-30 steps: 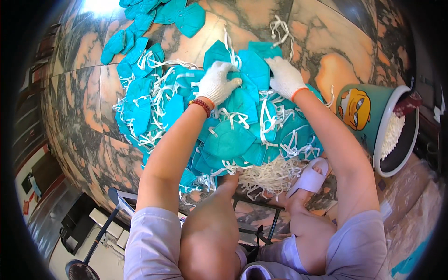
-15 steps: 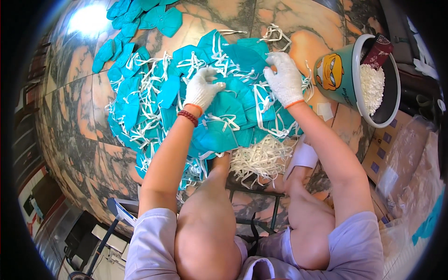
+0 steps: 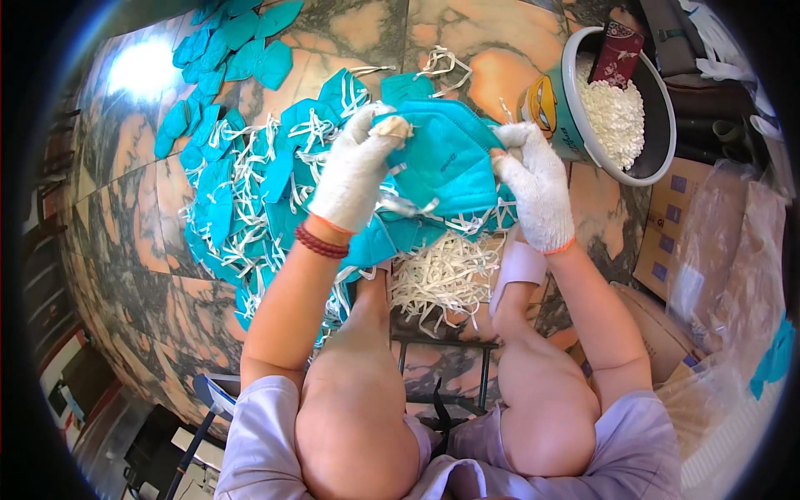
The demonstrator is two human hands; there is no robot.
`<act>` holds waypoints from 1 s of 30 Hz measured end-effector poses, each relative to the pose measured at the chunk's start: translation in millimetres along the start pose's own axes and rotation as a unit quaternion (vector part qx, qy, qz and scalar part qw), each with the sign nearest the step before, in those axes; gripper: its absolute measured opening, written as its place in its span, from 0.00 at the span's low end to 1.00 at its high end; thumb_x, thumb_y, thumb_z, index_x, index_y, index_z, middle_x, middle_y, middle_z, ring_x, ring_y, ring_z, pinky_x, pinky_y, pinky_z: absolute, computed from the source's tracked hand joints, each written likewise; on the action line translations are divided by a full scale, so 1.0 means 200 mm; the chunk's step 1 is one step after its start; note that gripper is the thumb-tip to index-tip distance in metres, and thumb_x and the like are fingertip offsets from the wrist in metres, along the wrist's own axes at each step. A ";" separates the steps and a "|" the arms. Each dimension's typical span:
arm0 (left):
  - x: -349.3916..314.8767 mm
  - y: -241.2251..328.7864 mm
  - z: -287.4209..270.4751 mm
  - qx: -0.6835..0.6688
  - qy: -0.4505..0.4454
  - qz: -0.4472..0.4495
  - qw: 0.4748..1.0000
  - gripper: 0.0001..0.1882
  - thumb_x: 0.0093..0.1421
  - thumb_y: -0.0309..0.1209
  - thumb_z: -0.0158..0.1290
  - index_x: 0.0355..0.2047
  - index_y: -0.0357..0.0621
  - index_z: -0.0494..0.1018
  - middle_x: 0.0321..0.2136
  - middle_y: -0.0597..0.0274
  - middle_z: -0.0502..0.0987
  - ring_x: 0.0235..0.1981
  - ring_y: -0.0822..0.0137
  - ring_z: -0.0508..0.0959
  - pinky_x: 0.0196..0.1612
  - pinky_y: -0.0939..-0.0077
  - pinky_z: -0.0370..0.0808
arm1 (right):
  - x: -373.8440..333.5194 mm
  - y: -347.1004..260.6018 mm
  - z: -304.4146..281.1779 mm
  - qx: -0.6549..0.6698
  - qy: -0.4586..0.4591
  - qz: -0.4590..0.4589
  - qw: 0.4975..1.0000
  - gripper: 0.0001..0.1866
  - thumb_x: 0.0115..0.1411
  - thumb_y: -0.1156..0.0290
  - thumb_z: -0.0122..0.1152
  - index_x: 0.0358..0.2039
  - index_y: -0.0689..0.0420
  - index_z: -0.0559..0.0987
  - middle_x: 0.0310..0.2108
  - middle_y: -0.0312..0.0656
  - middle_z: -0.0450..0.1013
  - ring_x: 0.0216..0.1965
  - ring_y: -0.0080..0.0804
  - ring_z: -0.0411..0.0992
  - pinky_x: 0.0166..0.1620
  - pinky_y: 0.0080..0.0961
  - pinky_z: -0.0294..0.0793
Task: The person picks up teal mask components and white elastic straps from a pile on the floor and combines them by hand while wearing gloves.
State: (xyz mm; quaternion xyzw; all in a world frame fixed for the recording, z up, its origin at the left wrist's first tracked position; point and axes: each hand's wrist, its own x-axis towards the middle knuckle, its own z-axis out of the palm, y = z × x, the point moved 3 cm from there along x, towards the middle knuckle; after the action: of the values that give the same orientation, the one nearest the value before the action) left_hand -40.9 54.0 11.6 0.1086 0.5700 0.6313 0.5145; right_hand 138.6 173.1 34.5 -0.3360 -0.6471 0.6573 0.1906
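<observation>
A teal face mask (image 3: 442, 154) is held up flat between my two hands, above a heap of similar masks. My left hand (image 3: 354, 167), in a white knit glove with an orange cuff, is closed on the mask's left edge. On the opposite edge, my right hand (image 3: 533, 183), gloved alike, pinches the mask between thumb and fingers. Beneath and to the left spreads the pile of teal masks (image 3: 217, 196) with white straps tangled over them. Loose white straps (image 3: 442, 279) lie in a heap between my feet.
A tilted bucket (image 3: 583, 108) at the right holds white bits (image 3: 612, 121) and a dark red patterned packet (image 3: 617, 54). More teal masks (image 3: 242, 33) lie at the far left on the marble floor. Cardboard (image 3: 667, 225) and clear plastic (image 3: 721, 250) lie at the right.
Both hands have taken hold of a mask and lifted it off the pile toward me. Before, they were open over the heap. The whole view has shifted slightly.
</observation>
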 end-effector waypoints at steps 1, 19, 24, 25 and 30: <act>0.00 -0.04 0.01 0.027 0.032 0.021 0.999 0.11 0.62 0.39 0.53 0.40 0.49 0.72 0.37 0.71 0.73 0.39 0.76 0.69 0.42 0.76 0.67 | -0.03 0.02 -0.02 0.009 0.007 0.013 1.000 0.08 0.60 0.77 0.53 0.41 0.60 0.73 0.33 0.37 0.71 0.34 0.21 0.70 0.40 0.19 0.72; -0.20 -0.32 0.33 0.092 -0.191 -0.208 0.955 0.15 0.67 0.39 0.45 0.36 0.40 0.75 0.22 0.75 0.68 0.22 0.82 0.63 0.25 0.87 0.59 | -0.11 0.30 -0.03 0.471 0.121 0.152 0.861 0.10 0.60 0.71 0.61 0.43 0.56 0.79 0.37 0.33 0.76 0.39 0.23 0.74 0.44 0.24 0.74; -0.18 -0.32 0.32 0.142 -0.183 -0.205 0.951 0.14 0.68 0.40 0.45 0.34 0.46 0.74 0.18 0.78 0.62 0.17 0.83 0.57 0.20 0.85 0.54 | -0.12 0.34 -0.02 0.233 0.012 0.232 0.944 0.10 0.56 0.69 0.65 0.38 0.55 0.79 0.31 0.30 0.74 0.30 0.18 0.69 0.33 0.19 0.69; -0.19 -0.30 0.34 0.131 -0.179 -0.210 0.952 0.14 0.67 0.39 0.44 0.33 0.44 0.73 0.17 0.77 0.61 0.17 0.83 0.57 0.20 0.84 0.52 | -0.11 0.34 -0.01 0.240 0.017 0.205 0.949 0.09 0.57 0.70 0.64 0.39 0.55 0.79 0.31 0.29 0.74 0.30 0.17 0.68 0.32 0.19 0.68; -0.21 -0.28 0.39 -0.255 -0.048 -0.286 0.922 0.13 0.68 0.39 0.43 0.28 0.49 0.67 0.16 0.77 0.59 0.12 0.81 0.55 0.13 0.83 0.53 | -0.14 0.40 -0.03 0.291 0.062 0.188 0.936 0.09 0.59 0.69 0.62 0.40 0.56 0.78 0.31 0.30 0.74 0.31 0.18 0.68 0.33 0.20 0.68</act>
State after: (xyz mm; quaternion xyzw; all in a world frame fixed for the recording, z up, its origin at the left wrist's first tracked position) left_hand 62.7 58.5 9.4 -0.1639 0.3708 0.5754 0.7103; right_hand 176.4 151.0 -38.9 -0.4212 -0.3395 0.8186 0.1928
